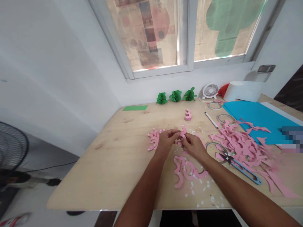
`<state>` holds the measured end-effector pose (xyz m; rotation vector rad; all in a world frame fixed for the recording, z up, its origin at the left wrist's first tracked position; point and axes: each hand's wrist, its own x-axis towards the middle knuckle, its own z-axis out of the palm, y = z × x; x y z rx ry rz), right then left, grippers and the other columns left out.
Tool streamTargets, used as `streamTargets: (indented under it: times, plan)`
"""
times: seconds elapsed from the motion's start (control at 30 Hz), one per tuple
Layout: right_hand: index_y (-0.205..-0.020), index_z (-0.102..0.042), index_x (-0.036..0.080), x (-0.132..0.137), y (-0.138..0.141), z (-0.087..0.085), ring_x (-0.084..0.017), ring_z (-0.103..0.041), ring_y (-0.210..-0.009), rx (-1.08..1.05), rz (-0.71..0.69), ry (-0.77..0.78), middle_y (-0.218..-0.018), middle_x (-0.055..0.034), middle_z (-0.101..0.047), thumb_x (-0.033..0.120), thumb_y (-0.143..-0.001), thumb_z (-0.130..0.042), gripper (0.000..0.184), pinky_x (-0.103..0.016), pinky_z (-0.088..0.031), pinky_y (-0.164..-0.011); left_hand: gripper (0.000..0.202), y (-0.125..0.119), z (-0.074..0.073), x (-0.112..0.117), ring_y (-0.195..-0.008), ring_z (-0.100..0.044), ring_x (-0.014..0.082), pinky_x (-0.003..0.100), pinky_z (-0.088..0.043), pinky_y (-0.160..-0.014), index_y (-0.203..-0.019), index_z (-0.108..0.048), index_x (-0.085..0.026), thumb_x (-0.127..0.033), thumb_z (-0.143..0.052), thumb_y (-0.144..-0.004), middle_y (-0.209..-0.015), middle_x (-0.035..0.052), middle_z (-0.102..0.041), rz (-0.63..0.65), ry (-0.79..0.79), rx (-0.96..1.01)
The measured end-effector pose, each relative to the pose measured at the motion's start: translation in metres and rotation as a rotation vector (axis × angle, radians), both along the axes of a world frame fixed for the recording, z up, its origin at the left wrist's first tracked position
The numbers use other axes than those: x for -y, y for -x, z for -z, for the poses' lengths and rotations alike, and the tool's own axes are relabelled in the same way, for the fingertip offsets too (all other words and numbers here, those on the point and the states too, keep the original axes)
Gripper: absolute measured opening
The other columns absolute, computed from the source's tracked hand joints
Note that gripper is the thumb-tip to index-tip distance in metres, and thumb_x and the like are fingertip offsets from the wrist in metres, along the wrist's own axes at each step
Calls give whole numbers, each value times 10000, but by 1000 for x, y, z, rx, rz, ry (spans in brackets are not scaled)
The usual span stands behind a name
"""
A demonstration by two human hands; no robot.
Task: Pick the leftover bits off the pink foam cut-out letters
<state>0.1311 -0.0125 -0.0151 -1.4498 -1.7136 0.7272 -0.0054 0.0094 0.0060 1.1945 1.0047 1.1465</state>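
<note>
Between my two hands is a small pink curved paper cutout, with a white bit on it. My left hand pinches its left side with thumb and fingertips. From the right, my right hand grips it too, with fingers closed. A pile of small pink cutouts lies just left of my left hand. Nearer my body, larger pink curved pieces carry white bits, and small white scraps are scattered around them. Farther back stands a small stack of pink curved pieces.
On the right, pink paper offcuts are heaped beside blue-handled thread snips, tape rings, a white pen and blue sheets. Three green paper shapes, a green strip and a small white fan line the back.
</note>
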Motion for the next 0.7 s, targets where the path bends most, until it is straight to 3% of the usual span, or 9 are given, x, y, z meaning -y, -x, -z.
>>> streamTargets:
  times: [0.4, 0.7]
  plan:
    - [-619, -480, 194, 0, 0, 2, -123, -505, -500, -28, -30, -10, -544, 21, -558, 264, -789, -452, 185, -213, -338, -479, 302, 9, 0, -4, -636, -572, 125, 223, -382, -541, -855, -685, -136, -304, -728, -607, -696, 46, -647, 183, 174, 181]
    - [-618, -467, 195, 1, 0, 1, -124, -521, -508, -30, -47, -12, -549, 24, -551, 248, -776, -453, 168, -209, -335, -465, 313, 9, 1, -5, -608, -567, 123, 223, -381, -530, -831, -680, -131, -326, -736, -593, -662, 43, -639, 180, 171, 155]
